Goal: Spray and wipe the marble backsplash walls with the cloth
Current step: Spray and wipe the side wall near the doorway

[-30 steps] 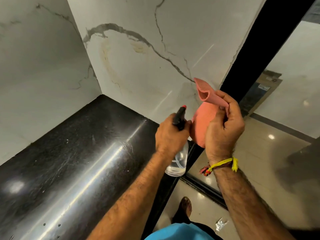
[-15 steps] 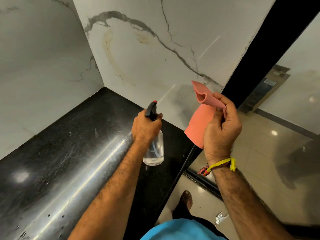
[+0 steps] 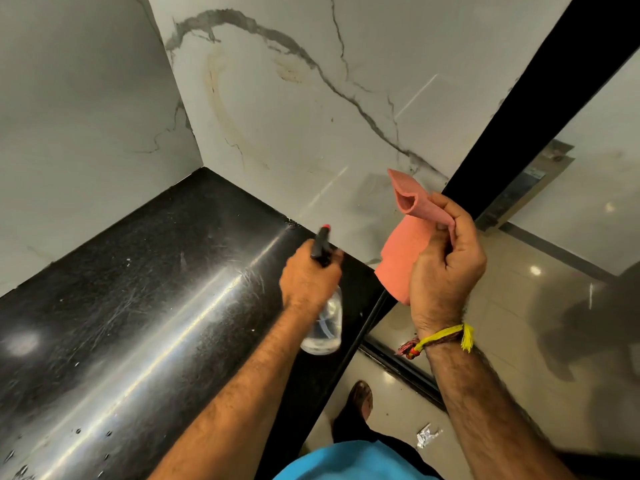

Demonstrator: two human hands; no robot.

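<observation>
My left hand (image 3: 308,278) grips a clear spray bottle (image 3: 323,327) with a black trigger head and red nozzle tip, held over the black counter and pointed toward the right marble wall (image 3: 294,116). That wall is white with grey veins and a faint brown ring stain. My right hand (image 3: 446,268) holds a bunched pink cloth (image 3: 403,254) in the air, close to the wall's right edge. A second marble wall (image 3: 79,109) meets it at the corner on the left.
The glossy black counter (image 3: 138,306) fills the lower left, with small droplets near its front. A black vertical frame (image 3: 540,91) borders the wall on the right. Beyond it lies a shiny tiled floor (image 3: 519,341) with a foil scrap (image 3: 427,436) and my foot (image 3: 360,400).
My left hand carried the spray bottle leftward away from the cloth and out over the counter, nozzle facing the wall. My right hand with the cloth stayed nearly still.
</observation>
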